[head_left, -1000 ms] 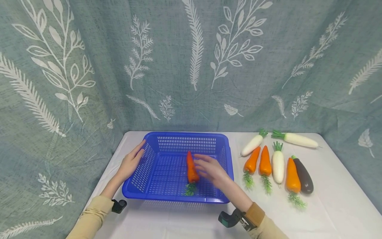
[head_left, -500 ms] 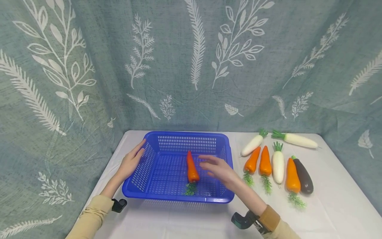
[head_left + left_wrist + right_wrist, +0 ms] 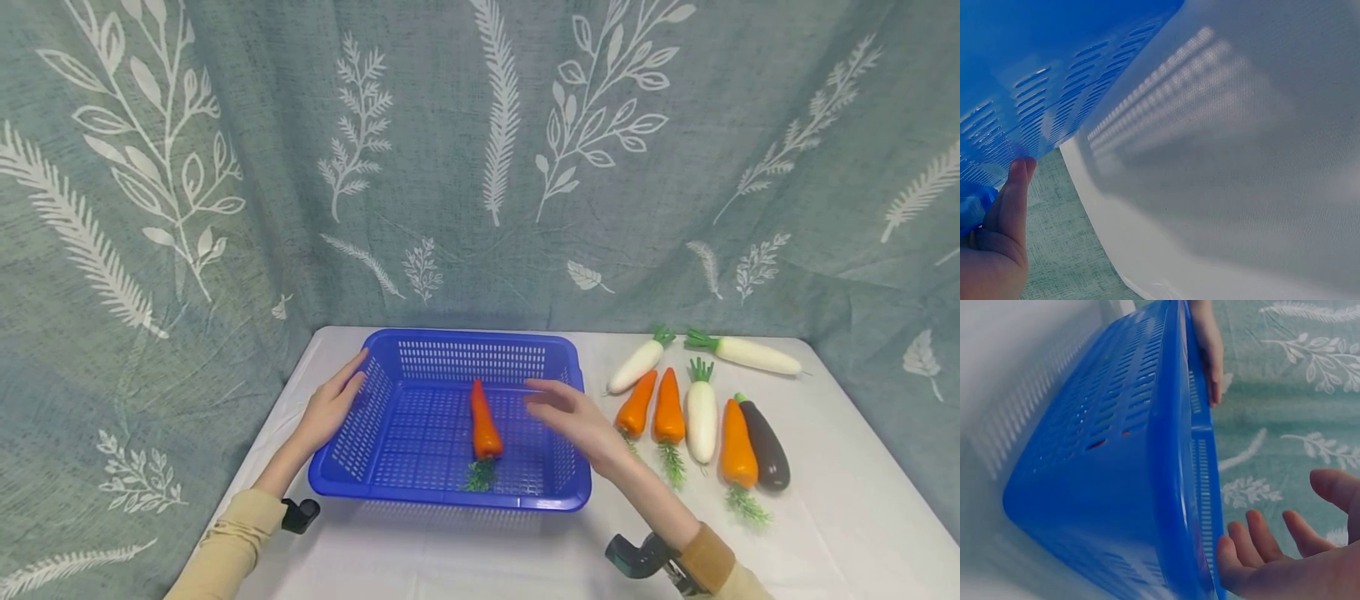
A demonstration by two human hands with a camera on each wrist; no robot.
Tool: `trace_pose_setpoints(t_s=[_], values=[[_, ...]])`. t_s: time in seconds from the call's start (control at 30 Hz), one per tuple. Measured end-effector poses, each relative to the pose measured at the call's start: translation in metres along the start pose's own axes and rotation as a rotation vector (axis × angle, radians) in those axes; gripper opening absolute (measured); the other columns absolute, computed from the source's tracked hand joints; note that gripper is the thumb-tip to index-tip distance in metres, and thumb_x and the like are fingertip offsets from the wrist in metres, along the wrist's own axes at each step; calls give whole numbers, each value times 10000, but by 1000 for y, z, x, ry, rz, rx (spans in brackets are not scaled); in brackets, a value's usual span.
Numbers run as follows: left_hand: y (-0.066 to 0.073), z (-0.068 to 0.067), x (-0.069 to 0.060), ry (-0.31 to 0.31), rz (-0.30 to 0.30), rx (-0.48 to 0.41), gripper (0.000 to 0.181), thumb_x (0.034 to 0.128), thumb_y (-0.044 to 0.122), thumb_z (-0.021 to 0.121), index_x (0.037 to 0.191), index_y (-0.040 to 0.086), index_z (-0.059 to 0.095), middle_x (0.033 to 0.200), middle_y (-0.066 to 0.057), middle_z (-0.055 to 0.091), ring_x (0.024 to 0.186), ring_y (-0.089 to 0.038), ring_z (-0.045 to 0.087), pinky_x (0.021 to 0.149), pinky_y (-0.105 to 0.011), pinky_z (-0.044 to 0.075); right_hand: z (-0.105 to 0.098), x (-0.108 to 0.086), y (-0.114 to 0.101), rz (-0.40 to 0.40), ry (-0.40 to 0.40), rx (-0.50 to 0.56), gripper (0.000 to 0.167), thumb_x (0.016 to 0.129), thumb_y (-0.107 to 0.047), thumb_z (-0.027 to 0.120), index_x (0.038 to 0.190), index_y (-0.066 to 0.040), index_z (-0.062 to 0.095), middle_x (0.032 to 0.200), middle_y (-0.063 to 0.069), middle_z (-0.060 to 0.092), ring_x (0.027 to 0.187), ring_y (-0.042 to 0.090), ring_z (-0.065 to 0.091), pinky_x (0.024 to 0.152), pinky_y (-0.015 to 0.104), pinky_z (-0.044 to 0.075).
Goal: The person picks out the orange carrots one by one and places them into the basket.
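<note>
A blue plastic basket [image 3: 450, 498] stands on the table, with one orange carrot [image 3: 483, 421] lying in it. My left hand [image 3: 330, 408] holds the basket's left rim. In the left wrist view, the left fingers [image 3: 1015, 194] lie along the outside of the slotted wall. My right hand [image 3: 581, 421] hovers over the basket's right side, fingers spread and curving loosely, with nothing in them. The right wrist view shows that same right hand [image 3: 1291, 544] beside the basket rim, with my left hand [image 3: 1208, 350] on the far side.
Right of the basket lie several carrots [image 3: 669, 406], several white radishes [image 3: 701, 417] and a dark eggplant [image 3: 762, 442]. One radish [image 3: 757, 354] lies crosswise at the back. A patterned green curtain [image 3: 465, 167] hangs behind the white table [image 3: 465, 558].
My right hand has moved right, away from the carrot in the basket, towards the basket's right rim. The left hand and the basket stay in place.
</note>
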State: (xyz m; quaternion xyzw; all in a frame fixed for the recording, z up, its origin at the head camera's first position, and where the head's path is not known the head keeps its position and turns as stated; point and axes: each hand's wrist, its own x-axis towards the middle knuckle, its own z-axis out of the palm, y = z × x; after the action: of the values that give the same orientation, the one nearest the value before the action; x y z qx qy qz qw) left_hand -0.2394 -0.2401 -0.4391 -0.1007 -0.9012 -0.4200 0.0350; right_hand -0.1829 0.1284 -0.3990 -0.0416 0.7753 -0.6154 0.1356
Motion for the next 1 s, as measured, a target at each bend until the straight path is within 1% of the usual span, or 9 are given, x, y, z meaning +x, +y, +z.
trace_pose_setpoints(t_s=[0.1,0.43,0.6,0.73,0.83,0.87,0.93,0.97,1.0], values=[[-1,0,0,0,-5,5,498,1044,320,328,1498,118,294,1521,-183,314,1384,-411,314,1135,-554,271,-5,-4,-2,-11,6,-17,478,918,-255,620,1364,-124,510,1331,140,573,1262,310,519,1091,534,371],[-1,0,1,-6,-11,0,501,1044,327,326,1500,123,290,1530,-172,301,1390,-405,307,1142,-547,264,-28,-12,-3,-19,31,-14,513,925,-243,612,1390,-81,469,1358,184,538,1278,325,496,1108,505,364],[-1,0,2,-6,-8,7,499,1044,327,325,1500,127,291,1528,-174,303,1386,-405,313,1139,-545,269,-38,-16,-1,-8,103,-27,513,934,-225,600,1403,-77,452,1386,195,504,1271,349,495,1106,506,366],[-2,0,2,-7,-4,6,500,1044,326,324,1500,123,291,1527,-179,303,1385,-406,314,1139,-545,271,-45,-18,4,24,172,-53,514,940,-262,597,1406,-101,451,1399,185,495,1275,349,496,1090,508,385],[-3,1,2,-7,0,4,499,1045,321,326,1499,117,292,1525,-182,303,1384,-408,316,1138,-546,271,-52,-19,9,42,201,-72,522,943,-285,591,1413,-113,442,1404,174,493,1271,335,500,1006,419,467],[-3,1,2,-7,1,3,497,1045,318,327,1498,116,293,1525,-183,304,1383,-408,316,1138,-547,272,-55,-19,12,43,207,-75,523,944,-290,589,1414,-115,439,1404,174,492,1271,333,501,996,408,473],[-4,1,2,-5,1,5,495,1045,315,328,1498,117,295,1524,-183,306,1383,-408,318,1137,-547,272,-61,-20,15,36,209,-86,534,948,-300,582,1420,-105,427,1407,177,488,1267,329,504,988,389,483],[-4,1,2,-5,1,3,494,1045,314,329,1498,118,296,1524,-182,306,1383,-407,317,1138,-546,271,-64,-20,17,30,211,-90,534,950,-294,579,1421,-97,423,1402,180,491,1265,327,504,982,343,488],[-4,1,2,-4,1,3,494,1045,312,329,1497,119,296,1524,-182,307,1383,-407,318,1139,-546,271,-68,-21,18,28,213,-91,545,951,-297,576,1428,-89,411,1404,187,486,1273,330,494,1009,357,477]])
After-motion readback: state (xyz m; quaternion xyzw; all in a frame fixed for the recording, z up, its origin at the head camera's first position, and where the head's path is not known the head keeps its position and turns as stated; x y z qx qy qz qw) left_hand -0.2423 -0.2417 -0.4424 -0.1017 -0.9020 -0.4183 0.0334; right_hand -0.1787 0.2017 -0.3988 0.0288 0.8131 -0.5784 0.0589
